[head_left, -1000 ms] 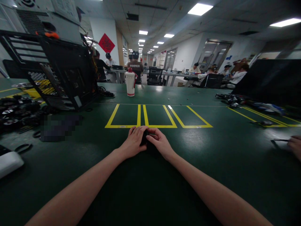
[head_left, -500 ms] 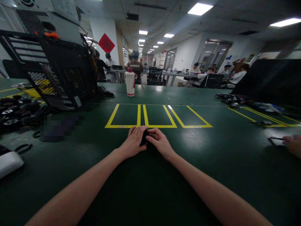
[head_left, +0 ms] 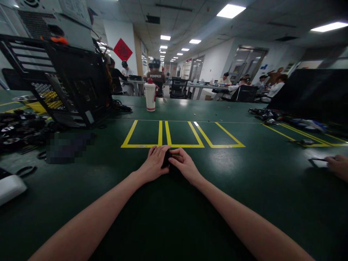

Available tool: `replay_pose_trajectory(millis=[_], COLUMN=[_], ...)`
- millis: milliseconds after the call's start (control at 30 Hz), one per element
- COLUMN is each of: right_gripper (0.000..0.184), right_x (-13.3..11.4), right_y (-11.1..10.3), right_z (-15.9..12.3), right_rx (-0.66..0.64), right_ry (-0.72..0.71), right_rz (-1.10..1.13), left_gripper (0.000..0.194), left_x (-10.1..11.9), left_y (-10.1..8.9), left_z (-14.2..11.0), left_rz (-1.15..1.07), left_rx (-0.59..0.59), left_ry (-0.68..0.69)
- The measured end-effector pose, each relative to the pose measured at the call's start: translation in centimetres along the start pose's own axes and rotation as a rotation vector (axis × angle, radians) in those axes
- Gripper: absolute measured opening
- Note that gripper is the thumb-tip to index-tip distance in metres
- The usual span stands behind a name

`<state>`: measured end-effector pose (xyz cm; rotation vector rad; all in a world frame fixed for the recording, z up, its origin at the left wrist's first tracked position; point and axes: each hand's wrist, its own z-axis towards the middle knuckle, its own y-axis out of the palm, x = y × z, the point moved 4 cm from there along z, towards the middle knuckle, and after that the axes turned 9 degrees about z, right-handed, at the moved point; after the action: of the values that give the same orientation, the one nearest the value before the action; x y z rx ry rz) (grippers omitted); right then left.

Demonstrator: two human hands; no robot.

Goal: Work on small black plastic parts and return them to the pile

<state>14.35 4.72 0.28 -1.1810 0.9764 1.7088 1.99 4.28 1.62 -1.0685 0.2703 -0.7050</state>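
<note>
A small black object (head_left: 166, 159) sits between my hands over the green table (head_left: 174, 217), just on the near side of the yellow tape marks. My left hand (head_left: 154, 164) is wrapped over it from the left, with the fingers on top and the thumb low in front. From the right, my right hand (head_left: 184, 164) pinches at its side with thumb and fingertips. Its exact kind cannot be made out, since the fingers cover most of it and it is dark.
Yellow tape (head_left: 163, 145) outlines three bays ahead. A white tumbler (head_left: 150, 96) with a red lid stands beyond them. At left are a black computer case (head_left: 78, 87) and heaped black cables (head_left: 21, 132). Another person's hand (head_left: 338, 166) is at the right edge.
My hands keep almost the same place and hold on the black object. The view has shifted very slightly. Little else differs.
</note>
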Motion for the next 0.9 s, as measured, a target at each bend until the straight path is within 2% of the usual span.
replay_pose_trajectory(millis=[167,367,500,700,900], right_gripper=[0.032,0.029,0.022,0.032,0.03], right_x=[0.2,0.0,0.17,0.4,-0.04], right_y=[-0.34,0.03,-0.11,-0.35,0.07], right_z=[0.09,0.09,0.28,0.3,-0.05], right_rx=[0.021,-0.019,0.021,0.017,-0.021], right_ry=[0.036,0.03,0.019,0.043,0.018], right_rz=[-0.083,0.011,0.016,-0.051,-0.01], left_gripper=[0.063,0.063,0.063,0.061,0.063], left_x=[0.0,0.1,0.02,0.09,0.05], left_y=[-0.17,-0.21,-0.01,-0.24,-0.06], left_z=[-0.02,-0.06,-0.02,0.0,-0.03], left_rz=[-0.017,-0.015,-0.007,-0.01,-0.006], left_rx=[-0.015,-0.015,0.001,-0.016,-0.008], left_ry=[0.002,0.004,-0.003,0.008,-0.001])
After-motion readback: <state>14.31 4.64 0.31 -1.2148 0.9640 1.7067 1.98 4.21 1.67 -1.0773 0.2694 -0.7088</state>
